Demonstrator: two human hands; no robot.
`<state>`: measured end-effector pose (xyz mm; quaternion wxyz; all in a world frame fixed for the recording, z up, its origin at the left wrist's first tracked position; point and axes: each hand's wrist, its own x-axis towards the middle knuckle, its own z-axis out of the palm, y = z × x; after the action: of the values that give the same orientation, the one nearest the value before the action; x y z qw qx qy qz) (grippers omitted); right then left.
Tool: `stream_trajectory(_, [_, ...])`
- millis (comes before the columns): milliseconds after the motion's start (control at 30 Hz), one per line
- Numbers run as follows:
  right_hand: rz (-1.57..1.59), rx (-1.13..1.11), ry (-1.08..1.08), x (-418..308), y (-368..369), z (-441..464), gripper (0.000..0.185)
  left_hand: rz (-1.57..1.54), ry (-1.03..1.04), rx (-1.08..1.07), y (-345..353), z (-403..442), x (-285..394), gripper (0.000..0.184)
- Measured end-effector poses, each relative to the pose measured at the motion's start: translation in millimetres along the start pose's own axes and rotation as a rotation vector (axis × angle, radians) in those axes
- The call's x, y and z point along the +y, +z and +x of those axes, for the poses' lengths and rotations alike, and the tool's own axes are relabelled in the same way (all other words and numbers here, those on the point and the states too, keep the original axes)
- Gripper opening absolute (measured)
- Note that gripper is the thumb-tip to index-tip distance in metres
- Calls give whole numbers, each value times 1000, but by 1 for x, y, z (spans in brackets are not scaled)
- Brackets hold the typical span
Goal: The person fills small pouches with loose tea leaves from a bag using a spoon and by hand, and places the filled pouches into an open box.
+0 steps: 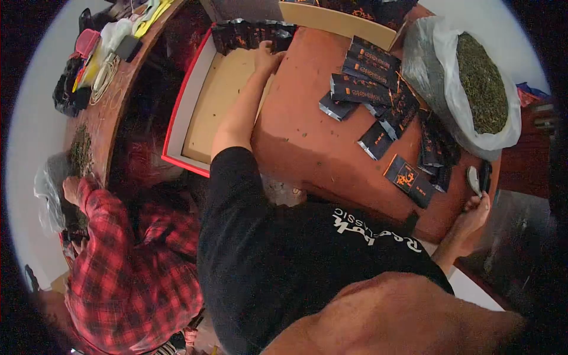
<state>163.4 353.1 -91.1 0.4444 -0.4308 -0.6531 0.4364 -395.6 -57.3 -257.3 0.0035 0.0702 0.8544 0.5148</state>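
Observation:
My left hand (269,58) reaches into the far end of a red-edged box (188,94), against an upright row of black packets (242,36). Its thumb and fingers are apart, and no packet is visibly gripped. At the table's right edge, my right hand (474,213) has loosely bent, parted fingers and holds nothing visible. Just beyond its fingertips lie a pale scoop-like object (473,180) and a dark object (485,176). Black packets with orange print (362,89) lie in an overlapping pile between my hands, one of them (408,180) nearer to me.
A clear bag of dried green leaves (482,86) stands at the right back. Behind the packets is another open box (337,22). On the left, a person in a red checked shirt (133,260) sits by a curved wooden table (115,112) holding mixed items.

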Motion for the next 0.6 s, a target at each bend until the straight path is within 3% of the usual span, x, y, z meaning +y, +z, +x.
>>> stream_trajectory(200, [43, 16, 5, -8, 9, -5, 39, 295, 225, 208, 21, 30, -33, 75])
stream_trajectory(400, [-7, -29, 72, -7, 4, -2, 35, 173, 130, 104, 4, 21, -27, 81])
stream_trajectory(600, [36, 10, 120, -9, 7, -4, 31, -52, 191, 38, 6, 36, -71, 79])
